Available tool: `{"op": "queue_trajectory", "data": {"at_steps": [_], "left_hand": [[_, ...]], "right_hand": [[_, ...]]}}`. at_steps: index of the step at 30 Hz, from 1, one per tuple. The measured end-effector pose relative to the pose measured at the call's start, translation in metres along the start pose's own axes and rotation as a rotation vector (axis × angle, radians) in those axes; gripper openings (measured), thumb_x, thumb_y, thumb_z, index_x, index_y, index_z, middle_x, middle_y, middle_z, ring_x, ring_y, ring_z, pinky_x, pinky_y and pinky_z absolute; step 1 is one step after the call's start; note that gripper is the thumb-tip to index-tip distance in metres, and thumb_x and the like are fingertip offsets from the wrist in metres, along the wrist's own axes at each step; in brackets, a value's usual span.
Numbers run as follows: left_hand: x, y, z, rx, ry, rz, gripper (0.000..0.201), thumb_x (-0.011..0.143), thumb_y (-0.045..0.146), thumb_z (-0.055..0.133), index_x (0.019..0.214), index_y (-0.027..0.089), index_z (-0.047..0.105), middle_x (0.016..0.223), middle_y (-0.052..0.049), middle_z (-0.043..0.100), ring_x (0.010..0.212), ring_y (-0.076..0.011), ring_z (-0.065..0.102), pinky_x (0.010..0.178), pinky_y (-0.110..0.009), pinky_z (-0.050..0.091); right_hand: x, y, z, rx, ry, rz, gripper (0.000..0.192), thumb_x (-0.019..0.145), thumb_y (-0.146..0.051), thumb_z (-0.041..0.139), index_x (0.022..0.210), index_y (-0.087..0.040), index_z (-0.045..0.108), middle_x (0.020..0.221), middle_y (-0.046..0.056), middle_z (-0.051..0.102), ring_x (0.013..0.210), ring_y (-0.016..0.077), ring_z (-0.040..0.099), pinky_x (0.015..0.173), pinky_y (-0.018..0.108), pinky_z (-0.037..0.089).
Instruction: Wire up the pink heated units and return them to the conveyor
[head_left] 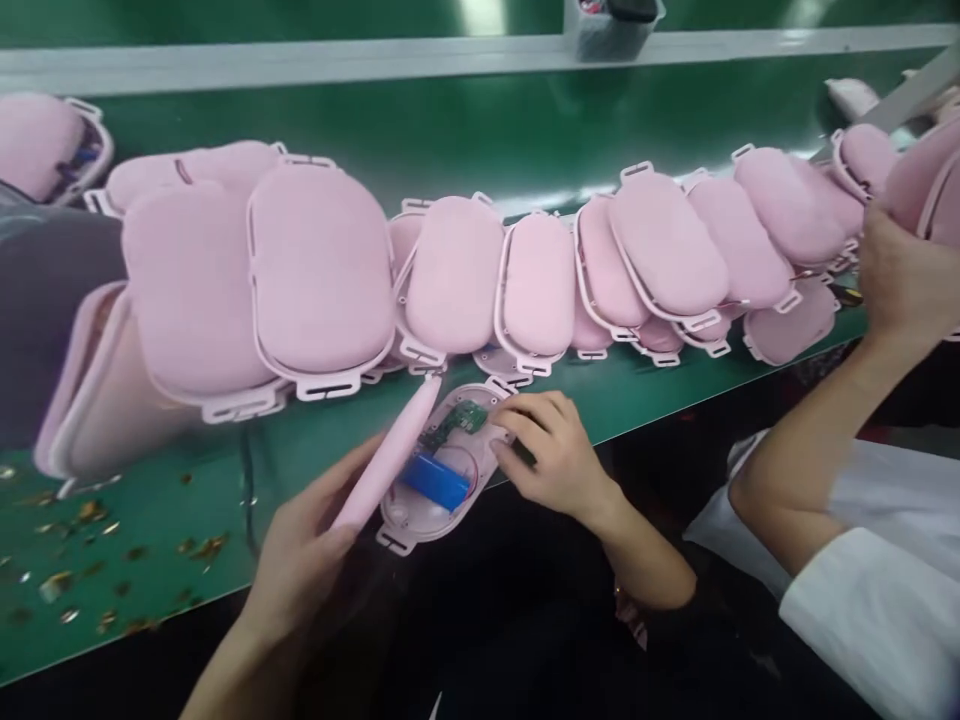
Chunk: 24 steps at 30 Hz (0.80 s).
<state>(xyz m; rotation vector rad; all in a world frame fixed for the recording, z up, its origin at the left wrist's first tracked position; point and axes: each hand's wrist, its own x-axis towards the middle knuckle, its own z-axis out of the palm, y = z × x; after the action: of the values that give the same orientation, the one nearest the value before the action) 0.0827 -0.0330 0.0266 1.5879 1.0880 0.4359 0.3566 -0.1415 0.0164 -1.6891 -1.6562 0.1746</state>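
My left hand (304, 555) grips a pink padded cover (391, 455), tilted up on its edge. Beside it, the matching pink plastic shell (420, 528) lies opened out, its inside facing up. A blue battery pack (437, 481) and a green circuit board (466, 416) sit inside the shell, with a thin red wire near the battery. My right hand (551, 450) holds the shell's right rim between bent fingers and thumb; the fingertips are partly hidden. Both parts are at the front edge of the green table.
Several pink padded units (322, 270) with slotted tabs lie overlapping in a row along the green table (480, 120). Gold scraps (90, 512) are scattered at left. A co-worker's hand (900, 270) holds pink parts at right. A clear bin (611, 35) stands at the back.
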Motion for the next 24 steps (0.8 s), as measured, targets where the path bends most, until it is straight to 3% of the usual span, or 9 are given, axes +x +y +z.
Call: {"op": "queue_trajectory", "data": {"at_steps": [4,6,9,12,14,16,18,21,24], "left_hand": [[0.004,0.004,0.006,-0.342,-0.061,-0.118,0.102,0.079,0.085,0.068,0.149,0.011,0.060,0.152,-0.020,0.062,0.139,-0.0445,0.061,0.113,-0.048,0.059],[0.001,0.006,0.008,-0.231,-0.117,-0.034,0.104,0.081,0.083,0.070,0.158,0.016,0.051,0.164,-0.019,0.050,0.149,-0.0449,0.051,0.120,-0.052,0.053],[-0.005,0.009,0.011,0.174,-0.125,0.135,0.112,0.074,0.072,0.085,0.166,0.025,0.041,0.173,-0.014,0.038,0.158,-0.0462,0.039,0.128,-0.063,0.039],[-0.008,0.003,0.009,0.334,-0.036,0.123,0.087,0.087,0.061,0.076,0.162,0.027,0.048,0.165,-0.011,0.051,0.151,-0.0410,0.051,0.126,-0.058,0.044],[-0.007,-0.006,0.003,0.235,-0.016,0.051,0.071,0.096,0.060,0.063,0.156,0.023,0.056,0.155,-0.010,0.061,0.142,-0.0386,0.061,0.121,-0.051,0.051],[-0.006,-0.016,-0.006,0.143,-0.023,-0.023,0.070,0.097,0.063,0.061,0.153,0.020,0.059,0.152,-0.009,0.064,0.138,-0.0392,0.063,0.118,-0.048,0.053],[-0.006,-0.022,-0.013,0.112,-0.023,-0.071,0.075,0.094,0.066,0.063,0.153,0.020,0.059,0.154,-0.008,0.062,0.140,-0.0401,0.061,0.120,-0.048,0.051],[-0.006,-0.019,-0.018,0.128,-0.028,-0.076,0.081,0.089,0.071,0.066,0.150,0.018,0.062,0.152,-0.009,0.064,0.139,-0.0400,0.061,0.121,-0.047,0.050],[-0.003,-0.009,-0.018,0.173,-0.047,-0.038,0.080,0.087,0.071,0.067,0.147,0.018,0.065,0.146,-0.009,0.069,0.131,-0.0386,0.067,0.115,-0.046,0.055]], "right_hand": [[0.016,-0.010,-0.012,-0.102,-0.138,-0.055,0.017,0.106,-0.032,0.062,0.111,-0.022,0.074,0.108,0.003,0.079,0.093,0.0191,0.060,0.079,0.038,0.038],[0.021,-0.016,-0.011,-0.147,-0.235,-0.100,0.024,0.107,-0.041,0.062,0.105,-0.020,0.074,0.101,0.003,0.079,0.091,0.0193,0.060,0.078,0.039,0.035],[0.027,-0.024,-0.005,-0.145,-0.228,-0.149,0.025,0.109,-0.042,0.060,0.115,-0.022,0.074,0.106,0.001,0.080,0.097,0.0191,0.062,0.078,0.040,0.033],[0.033,-0.026,-0.001,-0.020,-0.208,-0.164,0.025,0.110,-0.036,0.059,0.128,-0.025,0.070,0.112,-0.001,0.081,0.097,0.0163,0.066,0.079,0.038,0.037],[0.036,-0.025,-0.001,0.049,-0.159,-0.142,0.019,0.108,-0.036,0.061,0.112,-0.023,0.074,0.101,-0.001,0.081,0.090,0.0149,0.067,0.078,0.036,0.041],[0.038,-0.022,-0.002,0.088,-0.076,-0.064,0.019,0.107,-0.033,0.061,0.098,-0.021,0.074,0.091,0.000,0.080,0.084,0.0147,0.068,0.078,0.034,0.047],[0.043,-0.021,-0.003,0.132,-0.044,0.047,0.018,0.107,-0.032,0.059,0.108,-0.020,0.073,0.094,0.002,0.079,0.084,0.0151,0.070,0.080,0.032,0.053],[0.057,-0.026,0.001,0.216,-0.128,0.182,0.043,0.106,-0.042,0.061,0.142,-0.018,0.061,0.103,0.002,0.080,0.080,0.0135,0.071,0.076,0.028,0.057],[0.076,-0.031,0.008,0.282,-0.208,0.256,0.053,0.106,-0.050,0.063,0.149,-0.020,0.058,0.098,0.000,0.081,0.077,0.0123,0.072,0.074,0.025,0.056]]}}
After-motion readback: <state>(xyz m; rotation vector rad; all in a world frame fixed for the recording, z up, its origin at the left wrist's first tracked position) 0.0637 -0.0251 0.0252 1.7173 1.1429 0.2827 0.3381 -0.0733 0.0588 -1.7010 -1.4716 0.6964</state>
